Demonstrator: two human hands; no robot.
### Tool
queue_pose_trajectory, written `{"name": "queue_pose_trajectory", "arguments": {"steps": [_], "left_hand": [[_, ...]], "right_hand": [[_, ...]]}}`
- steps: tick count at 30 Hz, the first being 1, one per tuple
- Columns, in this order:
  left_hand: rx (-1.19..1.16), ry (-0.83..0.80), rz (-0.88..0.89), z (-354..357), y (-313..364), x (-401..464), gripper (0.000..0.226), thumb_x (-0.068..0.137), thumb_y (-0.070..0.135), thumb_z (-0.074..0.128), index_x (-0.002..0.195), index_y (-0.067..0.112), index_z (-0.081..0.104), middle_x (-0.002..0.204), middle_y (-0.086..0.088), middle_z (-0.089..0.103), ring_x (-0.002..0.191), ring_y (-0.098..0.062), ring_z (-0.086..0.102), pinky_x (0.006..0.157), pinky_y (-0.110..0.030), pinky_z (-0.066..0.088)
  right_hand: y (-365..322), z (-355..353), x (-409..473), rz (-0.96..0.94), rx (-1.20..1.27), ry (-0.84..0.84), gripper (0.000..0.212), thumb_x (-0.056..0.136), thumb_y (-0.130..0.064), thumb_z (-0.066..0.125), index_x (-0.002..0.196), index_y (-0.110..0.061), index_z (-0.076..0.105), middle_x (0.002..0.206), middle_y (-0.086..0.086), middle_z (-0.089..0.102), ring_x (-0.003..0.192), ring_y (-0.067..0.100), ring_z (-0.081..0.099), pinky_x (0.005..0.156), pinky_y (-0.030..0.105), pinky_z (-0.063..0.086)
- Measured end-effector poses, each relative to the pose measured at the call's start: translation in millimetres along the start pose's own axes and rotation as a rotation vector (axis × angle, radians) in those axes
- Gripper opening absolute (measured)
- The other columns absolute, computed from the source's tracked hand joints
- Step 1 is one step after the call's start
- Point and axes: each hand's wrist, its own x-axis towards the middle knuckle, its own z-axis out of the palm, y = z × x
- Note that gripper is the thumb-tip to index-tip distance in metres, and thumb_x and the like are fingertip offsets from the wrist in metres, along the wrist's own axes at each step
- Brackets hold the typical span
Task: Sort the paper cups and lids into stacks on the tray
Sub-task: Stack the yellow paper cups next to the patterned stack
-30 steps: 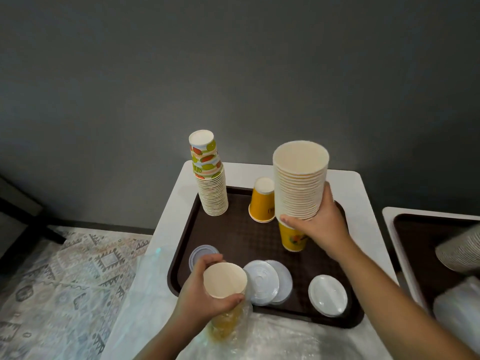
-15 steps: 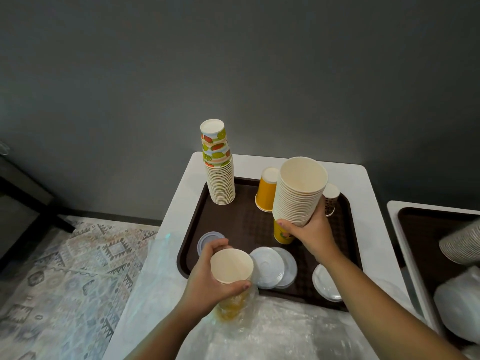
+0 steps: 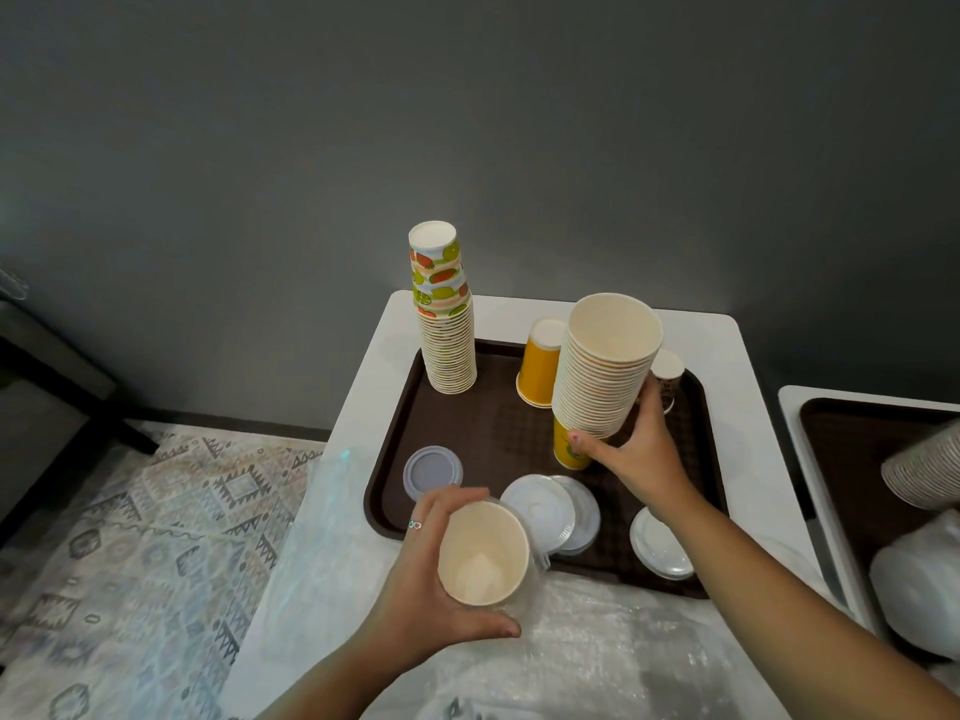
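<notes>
While the head camera looks down on a white desk [image 3: 727, 350] set against a grey wall, a brown tray [image 3: 493, 439] lies across it with the cups and lids spread over it. The right hand [image 3: 641, 449] grips a tall stack of nested yellow cups [image 3: 602, 371] near its lower end, thumb in front and fingers [image 3: 652, 402] curled round the back; the stack is mouth-up, tilted slightly, and its bottom cup sits at or just above the tray, which of the two cannot be told. Just behind it stand an upturned yellow cup [image 3: 540, 363] and, mostly hidden by the stack, a small brown-printed cup [image 3: 667, 376]. At the tray's far left corner rises a tall upturned stack of fruit-print cups [image 3: 447, 324].

The left hand [image 3: 431, 579] wraps a second, mouth-up cup [image 3: 483, 550] inside clear plastic wrap, thumb below and fingers curled over the far side, a ring on one finger; it is held at the tray's near edge. Beside it on the tray lie a bluish clear lid [image 3: 432, 469], two overlapping white lids [image 3: 550, 511], and another white lid [image 3: 662, 548] partly under the right forearm. Crinkled clear plastic sheeting [image 3: 571, 657] covers the near part of the desk.

At the right edge, a second desk carries another brown tray [image 3: 852, 449] with a stack of cups on its side [image 3: 924, 470] and a white plastic bundle [image 3: 919, 584]. A patterned rug [image 3: 145, 537] covers the floor on the left.
</notes>
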Motion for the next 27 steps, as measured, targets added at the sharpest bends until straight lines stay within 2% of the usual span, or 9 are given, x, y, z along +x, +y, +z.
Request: {"name": "queue_pose_trajectory", "arguments": {"steps": [3,6,9,12,15,17,19,22,27], "left_hand": [[-0.015,-0.003,0.011,-3,2,1,0.099,0.041,0.063,0.084,0.127,0.042,0.040,0.132,0.010,0.040,0.128,-0.011,0.037,0.104,-0.018,0.031],[-0.047,-0.004,0.008,-7,4,3,0.093,0.046,0.055,0.085,0.127,0.046,0.039,0.129,0.018,0.042,0.127,-0.015,0.040,0.102,-0.028,0.036],[-0.060,-0.017,-0.024,-12,4,7,0.080,0.054,0.049,0.078,0.123,0.053,0.038,0.127,0.023,0.045,0.122,-0.016,0.045,0.096,-0.029,0.041],[-0.090,0.008,-0.046,-18,7,14,0.064,0.066,0.053,0.063,0.126,0.050,0.039,0.131,0.023,0.044,0.122,-0.016,0.047,0.098,-0.032,0.042],[-0.125,0.127,-0.011,-27,17,40,0.051,0.083,0.056,0.046,0.129,0.034,0.044,0.125,0.017,0.053,0.120,-0.002,0.048,0.096,-0.018,0.041],[-0.113,0.158,-0.033,-30,23,68,0.039,0.092,0.050,0.049,0.125,0.031,0.044,0.118,0.017,0.055,0.111,0.005,0.052,0.087,-0.007,0.042],[-0.065,0.071,-0.070,-28,22,97,0.038,0.090,0.037,0.056,0.126,0.029,0.045,0.116,0.013,0.056,0.108,0.000,0.055,0.088,-0.011,0.047],[0.021,-0.193,-0.105,-19,17,135,0.051,0.088,0.029,0.064,0.133,0.021,0.041,0.126,0.004,0.055,0.117,-0.011,0.054,0.100,-0.031,0.047],[-0.011,-0.480,-0.172,1,2,172,0.070,0.086,0.030,0.067,0.143,0.018,0.028,0.141,-0.004,0.048,0.126,-0.018,0.049,0.107,-0.039,0.041]], "right_hand": [[-8,0,2,-0.033,-0.002,0.029,0.103,0.066,-0.021,0.084,0.145,-0.028,0.018,0.140,-0.013,0.037,0.127,0.006,0.037,0.098,0.023,0.038],[-17,-2,5,-0.072,-0.007,0.080,0.105,0.066,-0.021,0.083,0.146,-0.027,0.015,0.138,-0.019,0.031,0.128,0.004,0.034,0.095,0.018,0.038],[-25,-5,9,-0.108,-0.023,0.118,0.103,0.068,-0.019,0.082,0.145,-0.028,0.015,0.140,-0.018,0.029,0.129,0.003,0.030,0.090,0.009,0.036],[-33,-7,11,-0.128,-0.022,0.143,0.104,0.067,-0.025,0.081,0.146,-0.030,0.014,0.147,-0.010,0.030,0.130,0.004,0.029,0.095,0.016,0.037],[-41,-10,12,-0.164,-0.026,0.159,0.100,0.064,-0.040,0.076,0.144,-0.034,0.017,0.145,-0.014,0.030,0.133,0.007,0.030,0.099,0.023,0.038],[-45,-12,15,-0.182,-0.047,0.147,0.092,0.064,-0.046,0.074,0.139,-0.041,0.021,0.139,-0.025,0.032,0.131,0.004,0.032,0.098,0.022,0.039],[-49,-13,18,-0.186,-0.065,0.137,0.084,0.065,-0.047,0.073,0.134,-0.044,0.025,0.130,-0.036,0.033,0.127,0.002,0.036,0.094,0.016,0.041],[-53,-13,18,-0.178,-0.064,0.134,0.076,0.067,-0.042,0.073,0.128,-0.040,0.029,0.124,-0.034,0.035,0.122,0.004,0.038,0.087,0.009,0.043],[-49,-15,14,-0.188,-0.065,0.099,0.078,0.065,-0.041,0.075,0.127,-0.045,0.028,0.124,-0.044,0.032,0.123,-0.005,0.038,0.094,0.016,0.044]]}}
